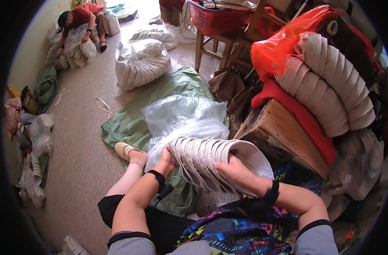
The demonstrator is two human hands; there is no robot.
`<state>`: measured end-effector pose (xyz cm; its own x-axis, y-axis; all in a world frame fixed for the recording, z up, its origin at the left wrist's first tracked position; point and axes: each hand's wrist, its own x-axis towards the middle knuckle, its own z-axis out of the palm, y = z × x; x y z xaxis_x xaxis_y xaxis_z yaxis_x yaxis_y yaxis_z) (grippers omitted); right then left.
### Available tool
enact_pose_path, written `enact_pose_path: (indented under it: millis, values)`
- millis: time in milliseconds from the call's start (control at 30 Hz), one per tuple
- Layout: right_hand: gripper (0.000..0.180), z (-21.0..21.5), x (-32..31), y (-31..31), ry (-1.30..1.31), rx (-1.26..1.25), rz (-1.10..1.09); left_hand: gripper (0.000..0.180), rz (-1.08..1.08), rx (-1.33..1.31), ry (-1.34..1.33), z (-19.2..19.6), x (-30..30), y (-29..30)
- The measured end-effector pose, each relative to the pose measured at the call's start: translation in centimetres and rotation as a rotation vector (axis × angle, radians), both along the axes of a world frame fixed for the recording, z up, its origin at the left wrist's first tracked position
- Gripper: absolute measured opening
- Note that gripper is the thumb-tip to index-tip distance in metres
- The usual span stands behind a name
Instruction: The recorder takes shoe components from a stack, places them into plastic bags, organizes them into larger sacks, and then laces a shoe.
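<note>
Speckled floor [79, 140] under green tarp [130, 123], bagged stacks [141, 63] scattered around.

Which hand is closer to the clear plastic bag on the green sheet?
Left. The left hand touches the clear plastic bag beside the stack; the right hand lies on the stack of caps, farther away.

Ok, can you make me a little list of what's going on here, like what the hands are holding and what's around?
left hand: pressed on the left end of the stack of pale caps
right hand: gripping the stack from the front
clear plastic bag: just behind the stack, crumpled and open
green sheet: spread on the floor under the bag
more cap stacks: piled at the right, beside an orange bag
other person: far left, bent over a bagged stack
</note>
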<state>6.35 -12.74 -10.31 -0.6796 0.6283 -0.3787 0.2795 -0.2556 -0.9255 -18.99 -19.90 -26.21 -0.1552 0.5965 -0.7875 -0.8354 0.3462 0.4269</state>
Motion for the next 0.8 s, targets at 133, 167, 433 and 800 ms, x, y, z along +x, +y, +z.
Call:
enact_pose_path:
  millis: [133, 167, 433, 800]
  values:
    - [0.069, -1.6, -2.5, 1.1, -0.215, 0.326, 0.050, 0.051, 0.124, 0.094, -0.001, -2.6, -1.9, 2.0]
    - [0.070, -2.6, -3.1, 1.5, -0.199, 0.332, 0.037, 0.053, 0.113, 0.120, 0.036, -2.7, -2.1, 2.5]
    - [0.057, -13.8, -5.8, 2.7, -0.247, 0.368, -0.115, 0.051, -0.116, -0.153, 0.287, -5.4, -1.2, 4.1]
    - [0.046, -16.9, -4.5, 2.1, -0.126, 0.200, -0.165, 0.022, -0.284, -0.443, 2.048, -2.5, -13.6, -0.1]
